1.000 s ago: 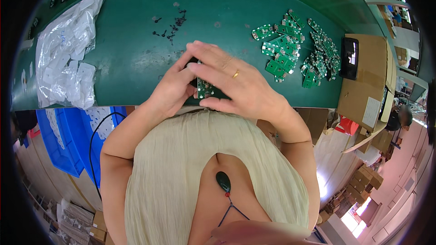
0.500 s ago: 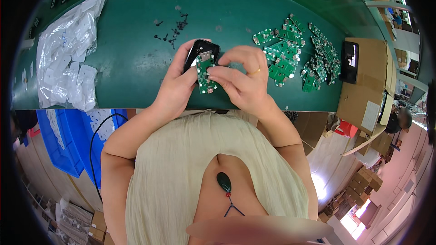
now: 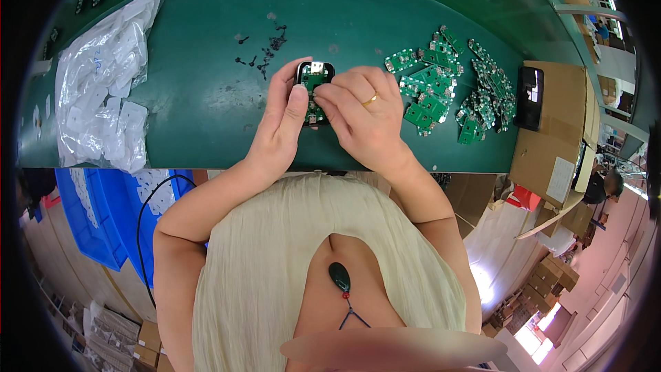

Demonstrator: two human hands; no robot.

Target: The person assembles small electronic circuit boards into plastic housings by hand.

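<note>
Left hand (image 3: 277, 129) clasps the black case (image 3: 331, 69), right hand (image 3: 368, 117) bunched shut against the green board (image 3: 308, 78), now inside, seemingly mated.

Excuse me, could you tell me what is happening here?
The left hand holds a black case with a green circuit board in it, and the right hand has fingers on the board; whether it is fully seated is unclear. Loose boards lie to the right, small black pieces farther off, and bagged white pieces to the left.
</note>
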